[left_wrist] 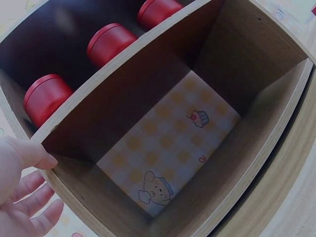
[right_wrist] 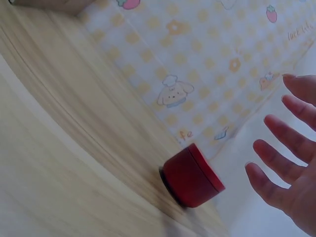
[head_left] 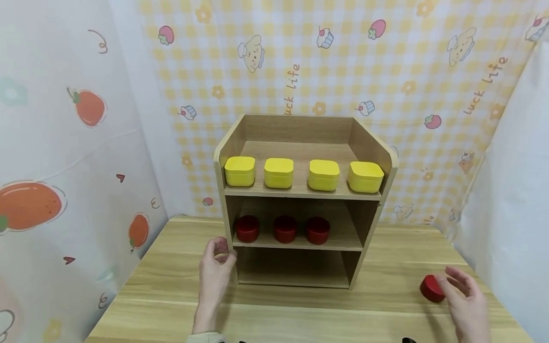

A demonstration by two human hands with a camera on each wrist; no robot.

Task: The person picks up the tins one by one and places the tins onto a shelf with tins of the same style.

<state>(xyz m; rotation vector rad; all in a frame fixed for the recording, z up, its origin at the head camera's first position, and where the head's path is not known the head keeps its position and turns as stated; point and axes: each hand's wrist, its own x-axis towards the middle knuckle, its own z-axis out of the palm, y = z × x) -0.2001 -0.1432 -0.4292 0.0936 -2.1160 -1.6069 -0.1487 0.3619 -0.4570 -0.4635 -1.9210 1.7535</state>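
A small wooden shelf unit [head_left: 300,202] stands on the table, with red round lidded containers [head_left: 285,229] on its middle shelf. At its left side is my left hand [head_left: 216,267]; in the left wrist view the thumb touches the front edge of the side panel, and the other fingers are loosely bent outside it. On the table to the right lies another red round container [head_left: 432,288]. My right hand [head_left: 467,302] is beside it, fingers spread and slightly bent. In the right wrist view a gap shows between the fingertips and this red container [right_wrist: 191,177].
Several yellow square lidded boxes [head_left: 279,173] line the top shelf. The bottom compartment [head_left: 291,267] sits just above the wooden tabletop [head_left: 317,314]. Printed cloth [head_left: 206,143] hangs behind the table, with more cloth [head_left: 98,157] on the left.
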